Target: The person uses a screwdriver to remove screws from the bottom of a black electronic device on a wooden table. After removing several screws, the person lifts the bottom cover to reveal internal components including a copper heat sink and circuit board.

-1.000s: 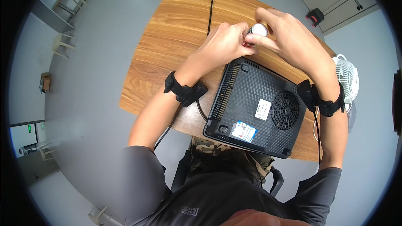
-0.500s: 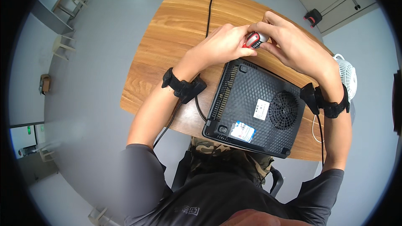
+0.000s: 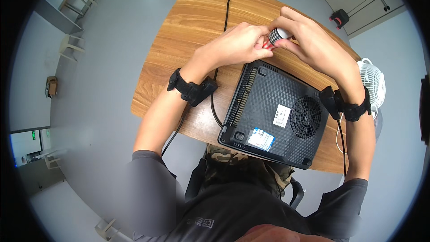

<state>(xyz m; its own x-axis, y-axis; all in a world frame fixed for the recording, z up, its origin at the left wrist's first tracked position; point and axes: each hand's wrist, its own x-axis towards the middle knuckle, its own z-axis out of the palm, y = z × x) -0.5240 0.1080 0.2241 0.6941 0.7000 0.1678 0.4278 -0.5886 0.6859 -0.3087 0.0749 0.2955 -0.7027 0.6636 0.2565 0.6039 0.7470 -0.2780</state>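
Note:
Over the table's far part, my two hands meet around a small cylinder (image 3: 274,36) with a white end, a black-and-white checked band and red parts. My right hand (image 3: 299,33) has its thumb and fingers closed about the white end. At the red end, my left hand (image 3: 244,44) pinches with thumb and fingers; they cover much of that side. Just nearer to me than the hands lies a flat black device (image 3: 280,94), like a laptop with its underside up. It shows a round fan grille (image 3: 306,117), side vents, rubber feet, a white label and a blue-and-white sticker (image 3: 261,139).
The device rests on a wooden table (image 3: 179,40). A black cable (image 3: 228,11) runs from the far edge down along the device's left side. At the table's right edge stands a white fan (image 3: 372,80). Each wrist wears a black strap with a cabled box.
The cylinder has turned between my hands, so its checked side shows more and its red side less. My left hand has shifted slightly; the device lies as before.

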